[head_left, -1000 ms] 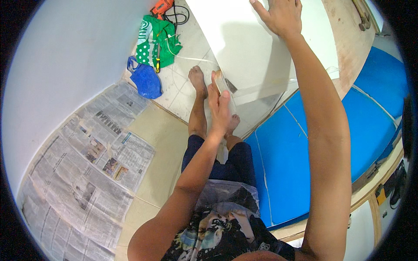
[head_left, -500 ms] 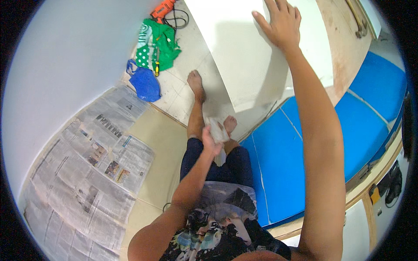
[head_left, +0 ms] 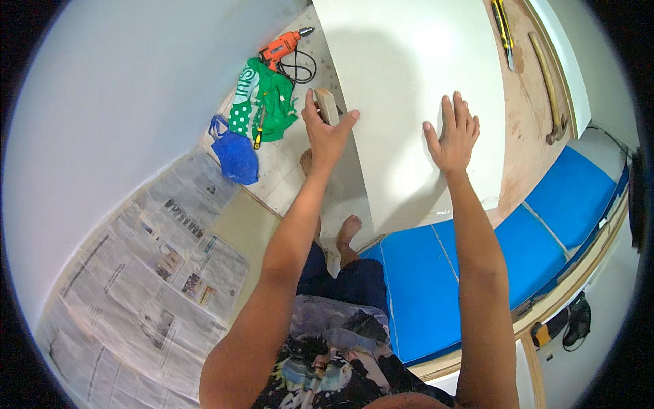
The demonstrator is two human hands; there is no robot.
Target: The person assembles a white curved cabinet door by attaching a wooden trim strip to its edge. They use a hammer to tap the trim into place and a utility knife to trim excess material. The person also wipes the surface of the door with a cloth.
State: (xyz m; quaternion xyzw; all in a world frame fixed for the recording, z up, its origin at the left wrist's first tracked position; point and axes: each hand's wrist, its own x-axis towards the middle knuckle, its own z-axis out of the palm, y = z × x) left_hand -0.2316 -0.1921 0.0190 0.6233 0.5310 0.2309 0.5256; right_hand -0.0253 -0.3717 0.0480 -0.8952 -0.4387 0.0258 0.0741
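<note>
My left hand (head_left: 325, 140) is closed round a small pale rectangular block (head_left: 325, 103), with thumb and fingers spread along its sides. It is beside the left edge of a large white sheet (head_left: 395, 75), and its thumb tip reaches over that edge. My right hand (head_left: 453, 140) lies flat on the sheet with fingers apart, holding nothing. Under the sheet, a brown wooden board (head_left: 528, 102) shows along its right side. On that board lie a yellow-black utility knife (head_left: 503, 34) and a wooden-handled hammer (head_left: 548, 88).
At far left are an orange drill (head_left: 281, 49), a green bag (head_left: 272, 102), a yellow-handled screwdriver (head_left: 259, 133) and a blue bag (head_left: 235, 157). Newspaper (head_left: 136, 300) covers the left side. Blue padded panels (head_left: 426, 300) run under the sheet's near edge. My bare foot (head_left: 349, 232) is below.
My left hand has moved up and forward with the block, from above my lap to the sheet's left edge. My right hand appears lower on the sheet, and the view has shifted.
</note>
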